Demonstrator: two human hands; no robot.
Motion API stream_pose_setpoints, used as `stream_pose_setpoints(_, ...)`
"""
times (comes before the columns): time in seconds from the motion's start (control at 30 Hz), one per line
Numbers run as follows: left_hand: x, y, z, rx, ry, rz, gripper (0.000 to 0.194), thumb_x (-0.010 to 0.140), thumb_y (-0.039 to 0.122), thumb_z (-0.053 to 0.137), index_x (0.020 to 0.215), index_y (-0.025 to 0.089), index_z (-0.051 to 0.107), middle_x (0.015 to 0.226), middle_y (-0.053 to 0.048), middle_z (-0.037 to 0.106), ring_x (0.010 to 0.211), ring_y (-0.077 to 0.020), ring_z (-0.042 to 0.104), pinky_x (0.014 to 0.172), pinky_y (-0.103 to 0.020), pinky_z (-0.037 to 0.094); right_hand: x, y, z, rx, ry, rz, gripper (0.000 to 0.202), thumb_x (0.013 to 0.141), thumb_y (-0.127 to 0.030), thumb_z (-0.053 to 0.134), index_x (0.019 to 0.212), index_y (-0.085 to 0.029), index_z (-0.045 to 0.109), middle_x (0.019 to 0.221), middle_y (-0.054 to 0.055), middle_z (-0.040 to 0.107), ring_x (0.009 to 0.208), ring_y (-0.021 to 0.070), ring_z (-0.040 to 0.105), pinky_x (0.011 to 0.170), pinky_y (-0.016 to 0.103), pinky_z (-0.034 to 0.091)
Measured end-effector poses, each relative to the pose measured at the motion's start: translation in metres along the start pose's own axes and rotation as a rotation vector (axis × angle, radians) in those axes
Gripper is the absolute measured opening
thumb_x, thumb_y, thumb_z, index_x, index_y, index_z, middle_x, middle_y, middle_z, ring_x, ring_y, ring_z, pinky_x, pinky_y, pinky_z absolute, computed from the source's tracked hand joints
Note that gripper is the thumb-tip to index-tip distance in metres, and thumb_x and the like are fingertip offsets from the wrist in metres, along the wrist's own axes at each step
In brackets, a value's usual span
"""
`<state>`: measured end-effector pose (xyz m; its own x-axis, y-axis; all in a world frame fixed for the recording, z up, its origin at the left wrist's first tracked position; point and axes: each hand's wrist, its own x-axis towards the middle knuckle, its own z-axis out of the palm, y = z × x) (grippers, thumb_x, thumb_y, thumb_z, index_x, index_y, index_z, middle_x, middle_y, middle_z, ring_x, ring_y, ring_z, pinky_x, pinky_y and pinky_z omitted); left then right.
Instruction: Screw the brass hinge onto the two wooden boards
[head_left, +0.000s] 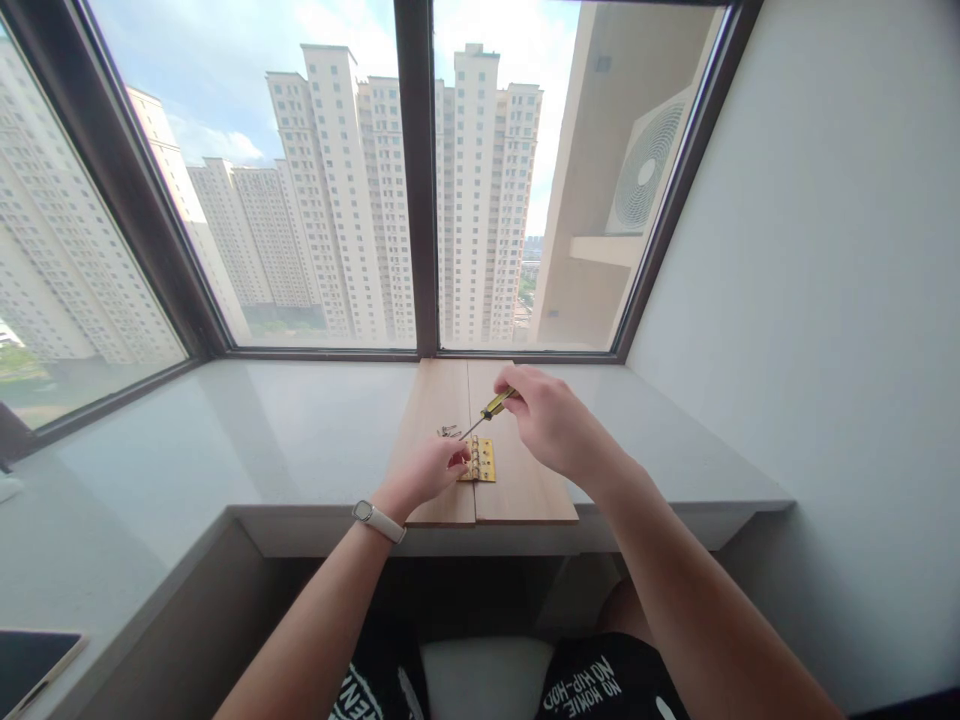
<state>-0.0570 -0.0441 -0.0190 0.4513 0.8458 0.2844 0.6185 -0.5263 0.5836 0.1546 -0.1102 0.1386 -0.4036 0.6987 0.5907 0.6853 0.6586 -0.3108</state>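
My right hand is closed around the yellow handle of a screwdriver, whose thin shaft slants down to the left. My left hand rests at the left side of a brass-coloured hinge, fingers pinched close to the screwdriver's tip. What they pinch, if anything, is too small to make out. The hinge lies flat across the seam between two light wooden boards, the left board and the right board. Just beyond my left hand is a small pile of screws.
The boards lie on a white windowsill counter and reach slightly past its front edge. A dark window frame stands behind, with a white wall on the right. A dark flat device lies at the lower left.
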Motion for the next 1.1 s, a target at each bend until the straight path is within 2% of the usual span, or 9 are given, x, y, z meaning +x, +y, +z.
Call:
stream_pose_setpoints(0.17, 0.005, 0.003, -0.002, 0.148, -0.017, 0.037, 0.015, 0.087, 0.027, 0.061, 0.075, 0.020, 0.066, 0.077, -0.004, 0.068, 0.074, -0.0198, 0.061, 0.065, -0.030, 0.041, -0.033, 0.014, -0.007, 0.014, 0.193, 0.097, 0.015, 0.093, -0.013, 0.050, 0.099, -0.022, 0.059, 0.096, 0.004, 0.067, 0.084, 0.0183, 0.062, 0.078, 0.031, 0.047)
stream_pose_setpoints(0.37, 0.008, 0.008, -0.001, 0.290, -0.067, 0.018, 0.025, 0.085, 0.041, 0.068, 0.072, 0.020, 0.064, 0.076, -0.007, 0.068, 0.070, -0.0218, 0.061, 0.058, -0.030, 0.036, -0.090, 0.031, 0.010, 0.003, 0.394, 0.270, 0.012, 0.094, -0.024, 0.054, 0.102, -0.023, 0.063, 0.099, 0.005, 0.068, 0.085, 0.0204, 0.065, 0.079, 0.034, 0.052)
stream_pose_setpoints(0.5, 0.009, 0.010, -0.007, 0.271, -0.009, 0.010, 0.029, 0.089, 0.045, 0.062, 0.077, 0.020, 0.065, 0.073, -0.006, 0.068, 0.067, -0.0211, 0.061, 0.057, -0.030, 0.037, -0.120, 0.035, 0.021, 0.025, 0.476, 0.345, 0.014, 0.096, -0.030, 0.055, 0.103, -0.023, 0.064, 0.100, 0.006, 0.069, 0.086, 0.0203, 0.067, 0.081, 0.034, 0.054)
stream_pose_setpoints(0.63, 0.020, -0.003, -0.017, 0.151, 0.153, 0.003, 0.022, 0.093, 0.038, 0.056, 0.087, 0.020, 0.068, 0.081, -0.006, 0.072, 0.075, -0.0203, 0.064, 0.066, -0.030, 0.045, -0.141, 0.035, 0.028, 0.027, 0.529, 0.400, 0.015, 0.095, -0.033, 0.058, 0.104, -0.023, 0.065, 0.102, 0.006, 0.070, 0.089, 0.0215, 0.067, 0.083, 0.035, 0.055)
stream_pose_setpoints(0.73, 0.034, -0.021, -0.021, 0.108, 0.237, -0.067, 0.011, 0.089, 0.029, 0.062, 0.087, 0.020, 0.067, 0.082, -0.005, 0.073, 0.077, -0.0195, 0.066, 0.070, -0.030, 0.048, -0.155, 0.035, 0.037, 0.048, 0.534, 0.428, 0.015, 0.094, -0.034, 0.059, 0.103, -0.024, 0.065, 0.102, 0.005, 0.070, 0.089, 0.0213, 0.068, 0.084, 0.035, 0.055)
stream_pose_setpoints(0.87, 0.052, -0.038, -0.016, 0.144, 0.239, -0.124, 0.004, 0.085, 0.022, 0.065, 0.083, 0.019, 0.067, 0.084, -0.005, 0.073, 0.078, -0.0187, 0.066, 0.072, -0.030, 0.049, -0.169, 0.035, 0.051, 0.100, 0.536, 0.446, 0.014, 0.094, -0.034, 0.060, 0.104, -0.025, 0.066, 0.102, 0.005, 0.070, 0.089, 0.0207, 0.068, 0.083, 0.033, 0.055)
stream_pose_setpoints(1.0, 0.061, -0.045, -0.005, 0.223, 0.226, -0.158, 0.004, 0.085, 0.023, 0.067, 0.083, 0.020, 0.068, 0.085, -0.005, 0.073, 0.081, -0.0193, 0.066, 0.072, -0.029, 0.048, -0.168, 0.034, 0.059, 0.118, 0.595, 0.428, 0.013, 0.094, -0.032, 0.060, 0.104, -0.025, 0.065, 0.103, 0.005, 0.069, 0.090, 0.0203, 0.067, 0.083, 0.033, 0.055)
stream_pose_setpoints(1.1, 0.061, -0.048, -0.001, 0.244, 0.224, -0.174, 0.005, 0.084, 0.024, 0.067, 0.082, 0.020, 0.067, 0.084, -0.006, 0.073, 0.081, -0.0203, 0.066, 0.072, -0.030, 0.047, -0.161, 0.033, 0.059, 0.101, 0.570, 0.395, 0.013, 0.095, -0.031, 0.059, 0.104, -0.024, 0.066, 0.102, 0.005, 0.069, 0.090, 0.0207, 0.066, 0.084, 0.034, 0.055)
